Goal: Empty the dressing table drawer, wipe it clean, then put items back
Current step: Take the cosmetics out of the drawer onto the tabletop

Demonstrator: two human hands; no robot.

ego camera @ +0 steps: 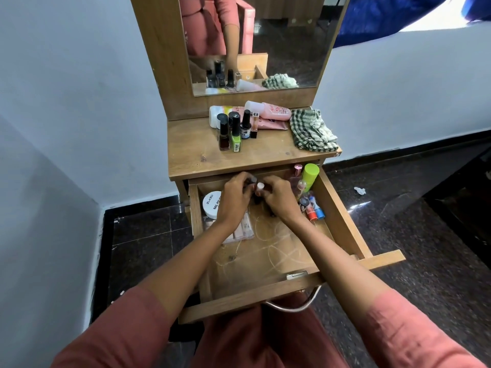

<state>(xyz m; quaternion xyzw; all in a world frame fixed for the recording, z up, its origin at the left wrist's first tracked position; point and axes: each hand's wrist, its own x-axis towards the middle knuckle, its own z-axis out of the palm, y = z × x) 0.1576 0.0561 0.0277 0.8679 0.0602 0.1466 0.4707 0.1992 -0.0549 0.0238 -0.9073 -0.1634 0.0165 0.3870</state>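
Note:
The wooden drawer (pixel 342 216) of the dressing table is pulled out in front of me. Both hands are inside it at the back. My left hand (pixel 235 199) grips a small dark-capped bottle (pixel 252 179). My right hand (pixel 276 197) holds a small white-capped bottle (pixel 260 186); their bodies are hidden by my fingers. Still in the drawer lie a white nail polish remover jar (pixel 212 204), a clear packet (pixel 243 231), a lime-green capped bottle (pixel 310 173), a pink bottle (pixel 296 173) and small red and blue tubes (pixel 313 208).
On the tabletop (pixel 191 152) stand several nail polish bottles (pixel 235 131), with pink and white tubes (pixel 268 111) lying behind them and a green checked cloth (pixel 310 130) at the right. A mirror (pixel 279 43) rises behind. Dark tiled floor surrounds the table, and white walls stand beside it.

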